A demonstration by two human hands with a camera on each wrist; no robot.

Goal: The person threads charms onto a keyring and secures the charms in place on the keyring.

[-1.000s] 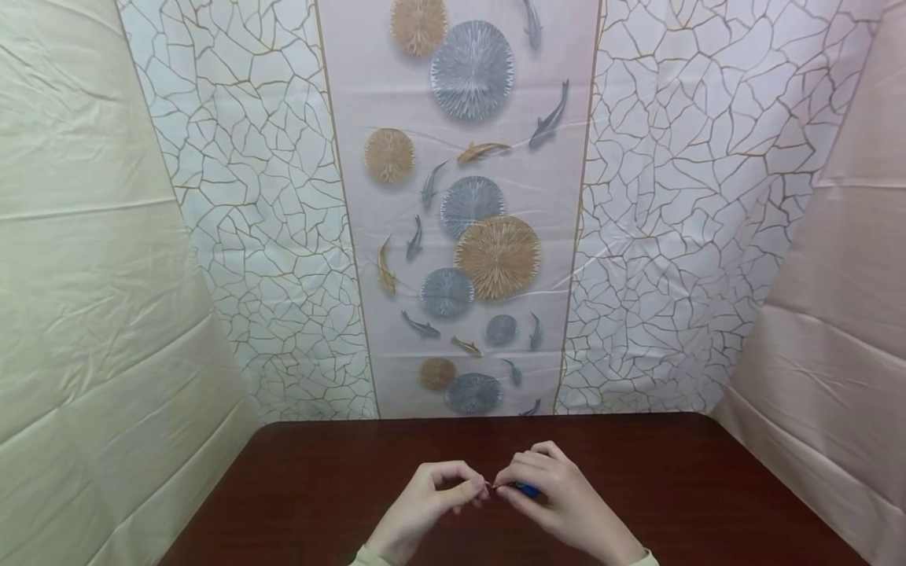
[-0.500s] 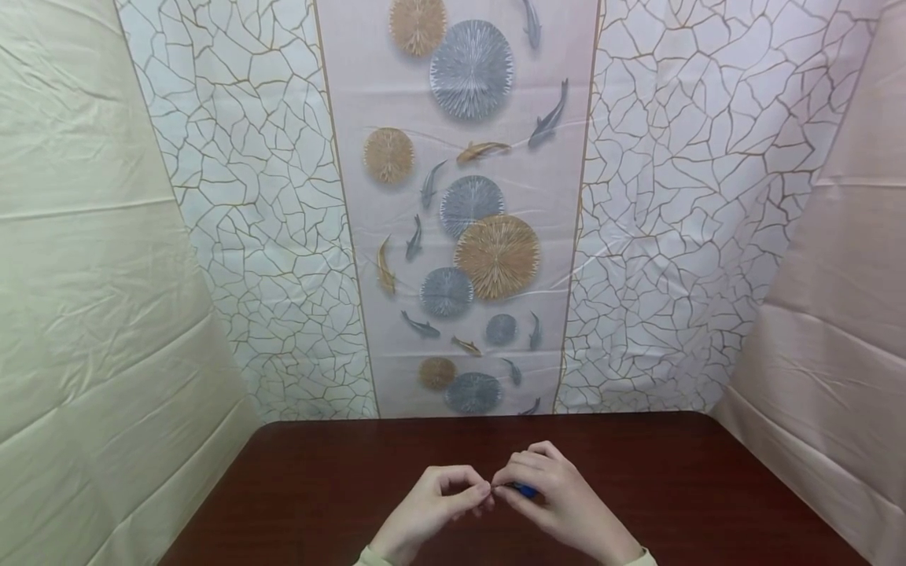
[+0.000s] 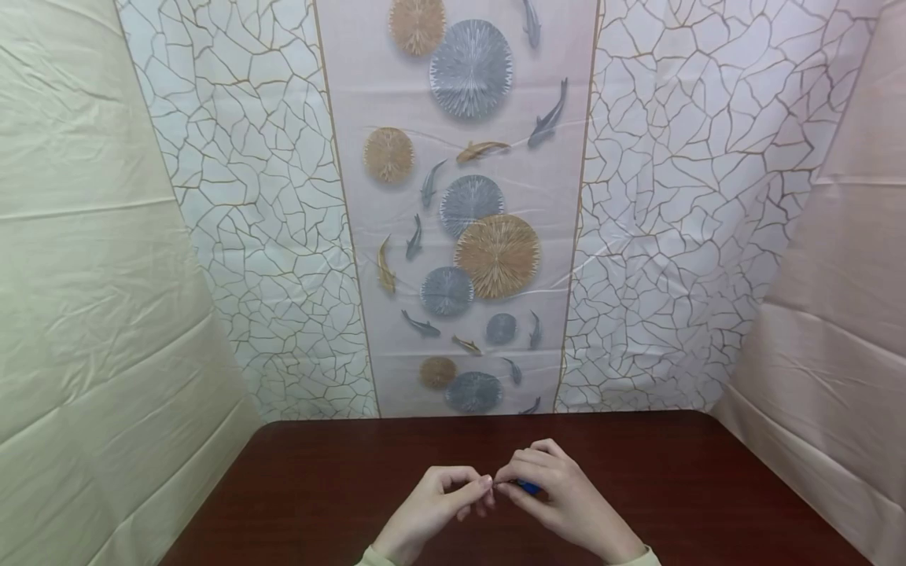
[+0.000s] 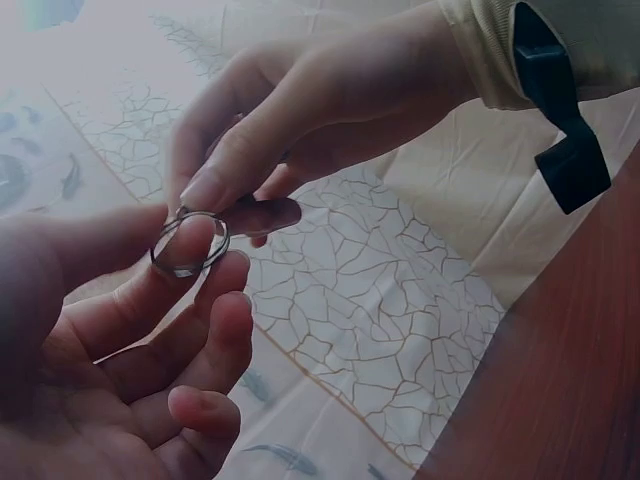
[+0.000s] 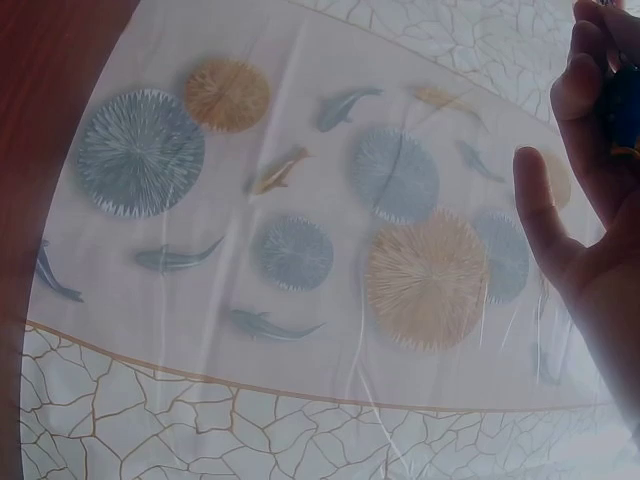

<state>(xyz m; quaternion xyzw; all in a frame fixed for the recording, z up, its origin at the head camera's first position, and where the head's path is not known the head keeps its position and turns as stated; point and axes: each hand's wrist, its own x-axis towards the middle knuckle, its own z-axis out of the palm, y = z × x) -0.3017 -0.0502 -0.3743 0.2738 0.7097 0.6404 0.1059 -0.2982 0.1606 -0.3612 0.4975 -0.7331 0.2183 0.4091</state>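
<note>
Both hands meet over the table, in the lower middle of the head view. A metal split key ring (image 4: 182,271) shows in the left wrist view. My left hand (image 3: 432,505) pinches it between thumb and forefinger, its other fingers loosely bent. My right hand (image 3: 562,503) pinches with thumb and forefinger at the ring's upper edge; the small part between those fingertips is mostly hidden. A blue fob (image 3: 528,487) sits under the right hand's curled fingers. In the right wrist view the dark blue fob (image 5: 626,115) appears at the right edge, partly cut off.
The dark red-brown table (image 3: 318,479) has rounded far corners. Behind it hangs a patterned cloth (image 3: 467,330) with fish and round motifs. Beige cloths (image 3: 106,314) flank both sides. A black strap device (image 4: 560,130) is worn at the right sleeve.
The left hand has shifted slightly to the right, closer to the right fingertips. The right hand stays almost in place, with the blue fob still beneath its fingers.
</note>
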